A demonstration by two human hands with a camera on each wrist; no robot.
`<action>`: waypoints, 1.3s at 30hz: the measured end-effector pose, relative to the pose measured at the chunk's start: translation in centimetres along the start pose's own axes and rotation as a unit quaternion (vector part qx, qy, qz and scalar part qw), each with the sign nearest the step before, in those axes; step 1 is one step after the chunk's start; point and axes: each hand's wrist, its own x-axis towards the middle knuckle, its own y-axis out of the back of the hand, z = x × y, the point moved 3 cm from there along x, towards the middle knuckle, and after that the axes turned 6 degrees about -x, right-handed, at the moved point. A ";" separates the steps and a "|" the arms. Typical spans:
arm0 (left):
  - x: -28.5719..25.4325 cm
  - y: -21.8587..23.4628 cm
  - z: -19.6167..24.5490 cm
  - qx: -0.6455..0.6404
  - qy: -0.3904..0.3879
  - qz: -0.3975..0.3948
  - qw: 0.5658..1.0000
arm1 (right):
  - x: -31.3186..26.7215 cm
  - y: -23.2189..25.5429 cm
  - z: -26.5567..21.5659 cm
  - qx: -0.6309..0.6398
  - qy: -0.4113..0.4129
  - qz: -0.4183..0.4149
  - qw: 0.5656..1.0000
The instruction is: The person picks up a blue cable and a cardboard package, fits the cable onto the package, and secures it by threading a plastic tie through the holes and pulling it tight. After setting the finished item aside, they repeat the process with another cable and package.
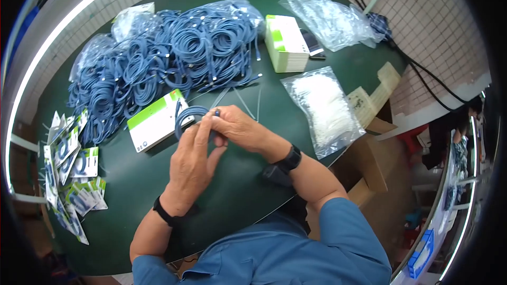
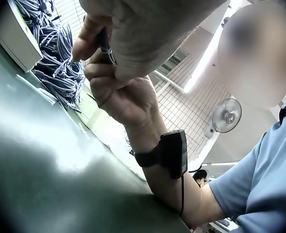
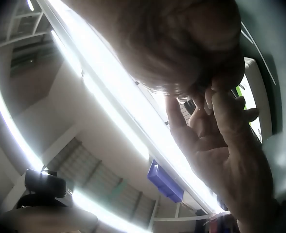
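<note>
A small coiled blue cable is held between both hands above the green table. My left hand grips the coil's lower side, its fingers pointing up. From the right, my right hand pinches the cable near a dark connector. In the left wrist view, a dark cable piece shows between the fingers of the right hand, close to the left hand. The right wrist view has the right hand covering most of the cable, with the left hand meeting it.
Just behind the hands lies a white-green box. A heap of coiled blue cables fills the back left. Packaged cables lie at the left, a stack of cards at the back, and a clear bag of white ties at the right.
</note>
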 end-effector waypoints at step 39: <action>-1.0 3.2 -2.7 -0.022 -0.205 -0.062 0.977 | -1.6 -1.8 -3.3 -0.549 0.204 -0.076 0.807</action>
